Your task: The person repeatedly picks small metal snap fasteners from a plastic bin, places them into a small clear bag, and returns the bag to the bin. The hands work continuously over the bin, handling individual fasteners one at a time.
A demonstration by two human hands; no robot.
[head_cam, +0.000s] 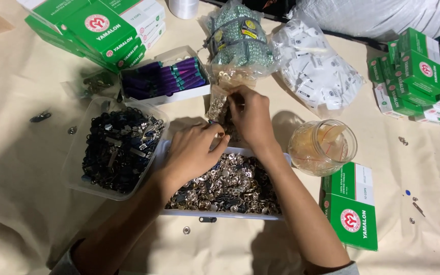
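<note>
My left hand (192, 153) and my right hand (250, 117) meet over the far edge of a clear tray (220, 216) heaped with silver metal snap buttons (230, 186). Both hands pinch a small clear plastic bag (219, 108) that holds more metal buttons. My right hand's fingers grip the bag's top, while my left hand holds it lower down. The bag hangs just above the tray's far rim.
A clear tray of dark zipper sliders (118, 147) sits left. An open box of purple thread spools (166, 79), green boxes (100, 30), packets of green-labelled bags (238, 40), a bag of white pieces (317, 71), a glass jar (322, 147) and further green boxes (350, 214) surround them.
</note>
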